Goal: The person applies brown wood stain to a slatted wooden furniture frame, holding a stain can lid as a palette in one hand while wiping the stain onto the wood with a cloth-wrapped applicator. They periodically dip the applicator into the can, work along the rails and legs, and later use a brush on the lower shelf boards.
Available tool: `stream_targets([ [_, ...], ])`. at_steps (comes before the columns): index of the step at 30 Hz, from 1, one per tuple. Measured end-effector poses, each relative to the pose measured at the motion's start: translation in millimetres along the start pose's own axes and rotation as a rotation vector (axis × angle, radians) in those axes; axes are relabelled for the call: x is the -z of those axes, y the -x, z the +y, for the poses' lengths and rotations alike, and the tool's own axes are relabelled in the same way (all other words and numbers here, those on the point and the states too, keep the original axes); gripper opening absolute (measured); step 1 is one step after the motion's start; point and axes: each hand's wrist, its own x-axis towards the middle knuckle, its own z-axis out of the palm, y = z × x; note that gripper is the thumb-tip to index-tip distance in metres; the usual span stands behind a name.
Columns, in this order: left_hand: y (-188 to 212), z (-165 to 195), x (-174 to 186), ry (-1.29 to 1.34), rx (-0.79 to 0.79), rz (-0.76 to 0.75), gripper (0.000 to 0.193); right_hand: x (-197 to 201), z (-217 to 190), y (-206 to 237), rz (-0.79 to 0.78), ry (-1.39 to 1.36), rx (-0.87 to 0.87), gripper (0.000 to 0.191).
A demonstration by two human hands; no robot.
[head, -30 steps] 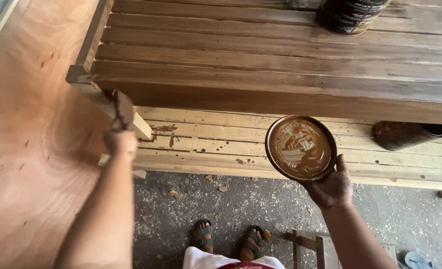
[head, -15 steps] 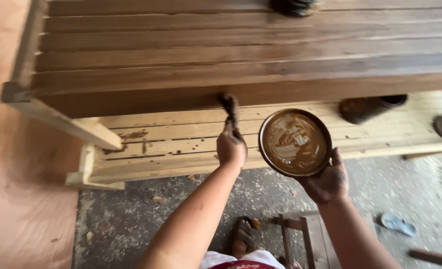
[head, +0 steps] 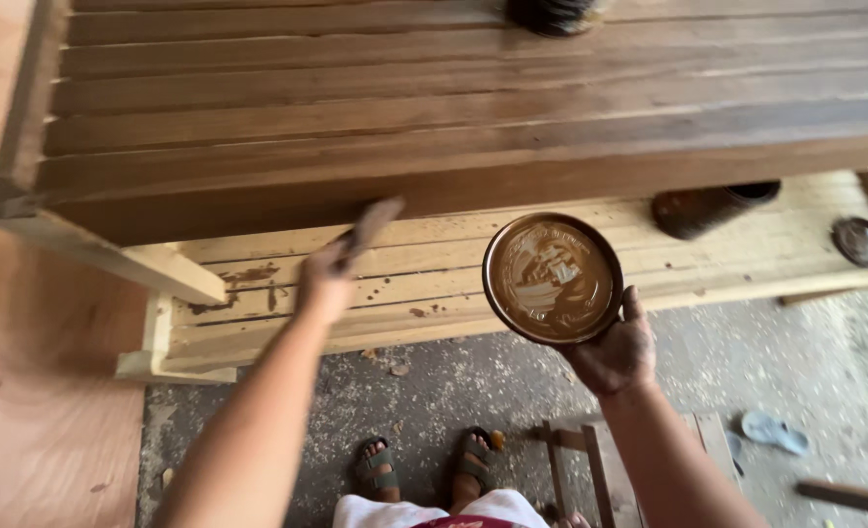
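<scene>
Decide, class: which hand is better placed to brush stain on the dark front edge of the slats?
Left. The left hand holds the brush, its tip at the front edge. The right hand is busy holding the stain bowl.

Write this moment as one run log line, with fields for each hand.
left hand: holds brush at stained frame edge | right hand: holds bowl of brown stain | below: pale slats

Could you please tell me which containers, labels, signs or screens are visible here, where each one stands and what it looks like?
No labels, signs or screens show.
Round bowl of brown stain: held by the right hand, centre right.
Dark tin: lying on its side on the pale lower slats, right.
Round dark lid: far right on the slats.
Dark container: top edge, cut off.
</scene>
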Motion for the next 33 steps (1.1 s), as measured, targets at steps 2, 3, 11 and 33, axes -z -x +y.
stream_targets([
  [2, 7.5, -45.0, 43.7, 0.129, -0.018, 0.055, 0.017, -6.1, 9.1, -6.5, -0.031, 0.008, -0.025, 0.067],
  [3, 12.0, -64.2, 63.6, 0.173, 0.16, 0.114, 0.029, -9.3, 14.0, -10.7, -0.071, 0.002, -0.044, 0.067],
  [11, 22.7, -120.6, 163.5, 0.637, 0.304, 0.61, 0.023, -28.7, 42.7, -25.9, -0.075, 0.04, -0.087, 0.065],
  [33, 22.2, 34.0, -99.4, 0.468, 0.334, 0.405, 0.055, 23.4, -27.3, -1.0, 0.014, -0.023, 0.027, 0.065],
])
